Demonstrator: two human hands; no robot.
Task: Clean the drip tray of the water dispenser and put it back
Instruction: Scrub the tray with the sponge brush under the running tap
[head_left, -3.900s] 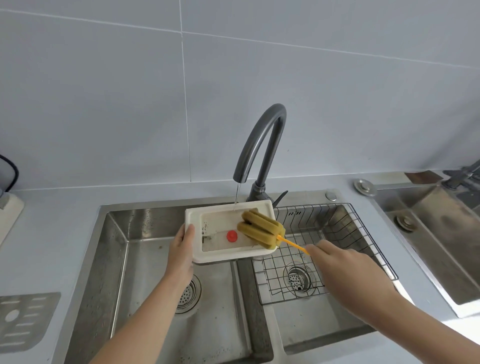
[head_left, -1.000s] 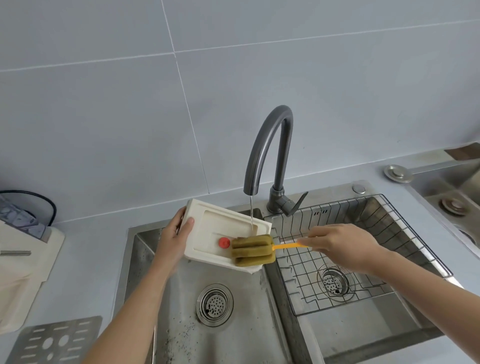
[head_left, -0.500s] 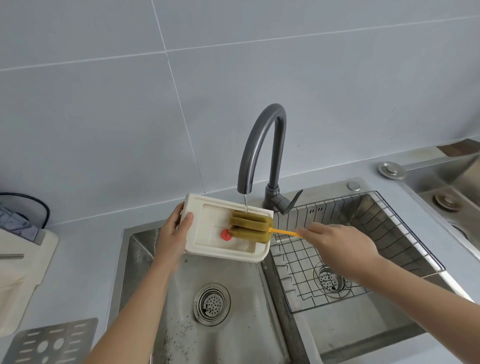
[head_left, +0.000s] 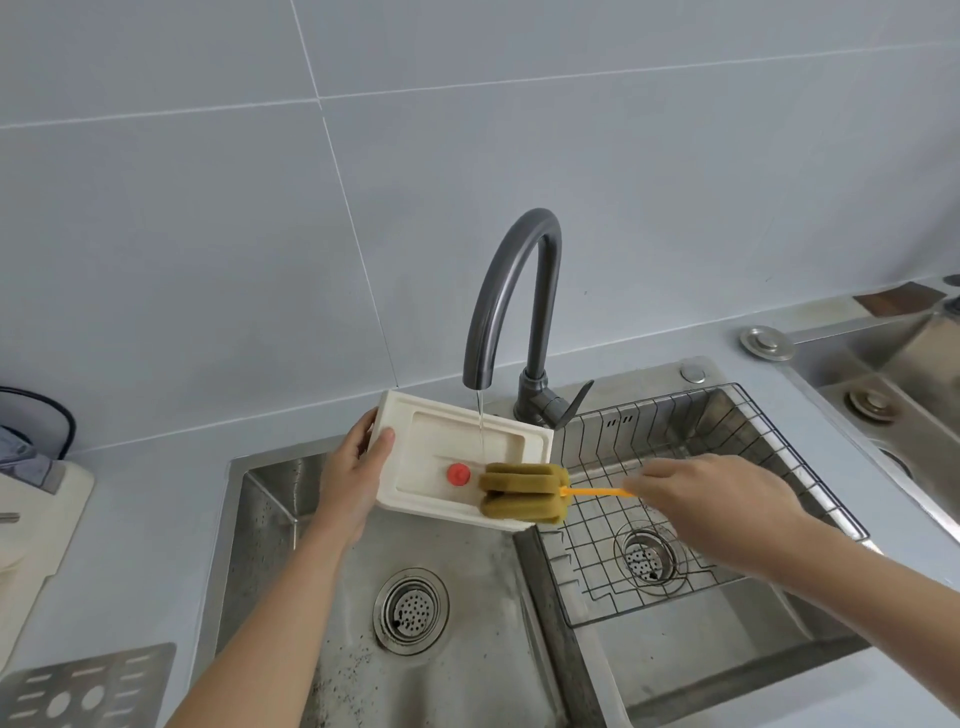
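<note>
The white drip tray (head_left: 441, 441), with a red float in its recess, is tilted over the left sink basin under a thin stream from the dark faucet (head_left: 519, 291). My left hand (head_left: 353, 478) grips the tray's left end, thumb on its top face. A yellow-green sponge brush (head_left: 524, 491) lies against the tray's right front corner. My right hand (head_left: 701, 509) holds its orange handle, to the right over the wire rack.
A steel double sink: the left basin (head_left: 291, 519) has a round drain (head_left: 410, 608), the right basin holds a wire rack (head_left: 691, 499). A grey perforated grille (head_left: 78, 691) lies on the counter at bottom left. A white appliance (head_left: 31, 525) stands at the left edge. Another sink (head_left: 904, 384) is at far right.
The sponge brush has slid from the tray's middle rear to its right front corner. The tray stays under the running water in my left hand.
</note>
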